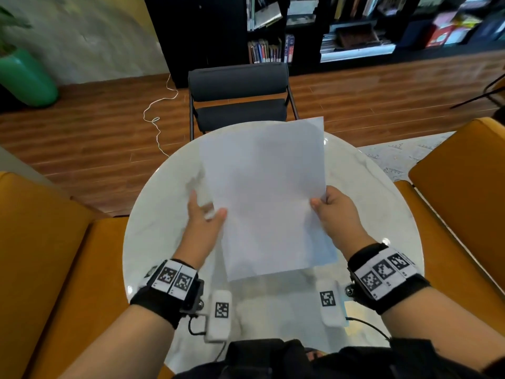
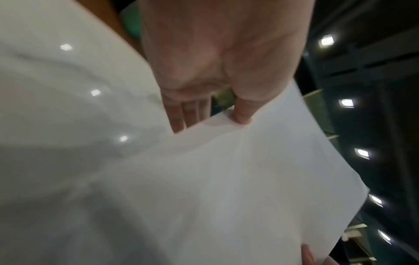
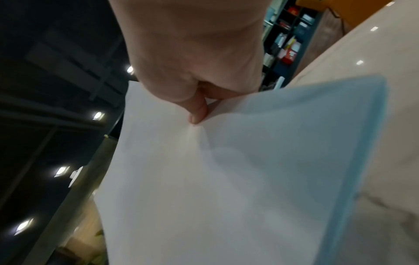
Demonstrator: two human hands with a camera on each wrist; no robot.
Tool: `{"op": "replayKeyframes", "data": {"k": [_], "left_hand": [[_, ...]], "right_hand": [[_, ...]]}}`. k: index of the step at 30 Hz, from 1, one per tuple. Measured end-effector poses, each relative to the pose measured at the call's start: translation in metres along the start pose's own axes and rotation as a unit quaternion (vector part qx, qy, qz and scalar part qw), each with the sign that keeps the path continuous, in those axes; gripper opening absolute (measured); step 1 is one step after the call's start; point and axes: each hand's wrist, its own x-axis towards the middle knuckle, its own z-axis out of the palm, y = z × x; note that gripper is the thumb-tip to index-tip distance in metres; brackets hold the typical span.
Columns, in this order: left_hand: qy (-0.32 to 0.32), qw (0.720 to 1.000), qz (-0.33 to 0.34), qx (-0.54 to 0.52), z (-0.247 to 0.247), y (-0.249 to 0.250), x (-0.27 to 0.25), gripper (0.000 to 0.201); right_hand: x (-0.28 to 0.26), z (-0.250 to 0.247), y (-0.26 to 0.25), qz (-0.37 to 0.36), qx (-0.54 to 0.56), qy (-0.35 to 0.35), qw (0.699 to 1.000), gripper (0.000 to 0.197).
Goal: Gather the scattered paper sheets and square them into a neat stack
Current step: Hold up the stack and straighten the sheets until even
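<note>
A stack of white paper sheets (image 1: 267,192) is held up over the round white marble table (image 1: 369,192), its far end tilted away from me. My left hand (image 1: 213,213) pinches the left edge, thumb on top; in the left wrist view the left hand (image 2: 213,114) has its fingers going under the sheets (image 2: 226,179). My right hand (image 1: 321,201) pinches the right edge the same way. In the right wrist view, the right hand (image 3: 205,105) pinches with its thumb on the sheets (image 3: 204,179). A pale blue sheet (image 1: 330,258) peeks out at the near right corner.
A dark chair (image 1: 237,99) stands across the table. Orange seats flank it on the left (image 1: 54,242) and on the right (image 1: 459,187). A white cable (image 1: 155,119) lies on the wooden floor, and a bookshelf (image 1: 328,28) lines the far wall.
</note>
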Motion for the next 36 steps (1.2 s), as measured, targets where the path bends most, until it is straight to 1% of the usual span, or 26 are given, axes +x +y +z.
{"op": "replayKeyframes", "data": {"k": [1,2,4,5,7,8,9,11,15,19,21,23,24,26,29,36], "left_hand": [[-0.035,0.999,-0.027,0.003,0.005,-0.01,-0.002,0.066],[-0.057,0.998,-0.036,0.019,0.011,-0.018,-0.004,0.057],[-0.062,0.997,-0.046,0.031,0.018,-0.024,-0.004,0.05],[-0.057,0.997,-0.047,0.028,0.021,-0.025,-0.001,0.051],[-0.045,0.997,-0.046,0.048,0.026,-0.027,0.011,0.057],[-0.043,0.996,-0.045,0.06,0.029,-0.029,0.018,0.06],[-0.039,0.995,-0.05,0.071,0.032,-0.031,0.027,0.063],[-0.03,0.993,-0.066,0.096,0.037,-0.039,0.043,0.065],[-0.002,0.986,-0.1,0.135,0.043,-0.059,0.068,0.065],[0.012,0.977,-0.108,0.182,0.046,-0.078,0.083,0.062],[0.018,0.973,-0.105,0.204,0.049,-0.085,0.087,0.063],[0.026,0.972,-0.098,0.214,0.051,-0.09,0.087,0.066],[0.032,0.973,-0.097,0.208,0.052,-0.092,0.087,0.068],[0.046,0.975,-0.095,0.198,0.056,-0.093,0.087,0.068],[0.05,0.966,-0.101,0.231,0.06,-0.092,0.085,0.066],[0.018,0.939,-0.113,0.324,0.063,-0.09,0.089,0.067]], "right_hand": [[0.001,0.001,0.001,0.017,0.014,-0.007,1.0,0.016],[0.003,0.002,0.003,0.034,0.024,-0.015,0.999,0.017],[0.008,0.006,0.006,0.059,0.019,-0.027,0.998,0.022],[0.012,0.008,0.007,0.064,0.003,-0.032,0.997,0.022],[0.023,0.014,0.01,0.073,-0.03,-0.046,0.996,0.009],[0.028,0.017,0.011,0.078,-0.042,-0.054,0.995,0.01],[0.035,0.022,0.012,0.083,-0.049,-0.061,0.994,0.018],[0.048,0.03,0.015,0.095,-0.06,-0.07,0.991,0.028],[0.067,0.048,0.026,0.112,-0.075,-0.093,0.986,0.033],[0.079,0.065,0.041,0.119,-0.087,-0.11,0.983,0.04],[0.084,0.072,0.048,0.124,-0.077,-0.105,0.984,0.047],[0.087,0.076,0.052,0.14,-0.06,-0.084,0.985,0.056],[0.089,0.079,0.055,0.145,-0.056,-0.072,0.985,0.057],[0.091,0.083,0.059,0.134,-0.074,-0.054,0.987,0.054],[0.093,0.087,0.063,0.109,-0.127,-0.045,0.985,0.053],[0.098,0.09,0.075,0.095,-0.216,-0.037,0.971,0.053]]}}
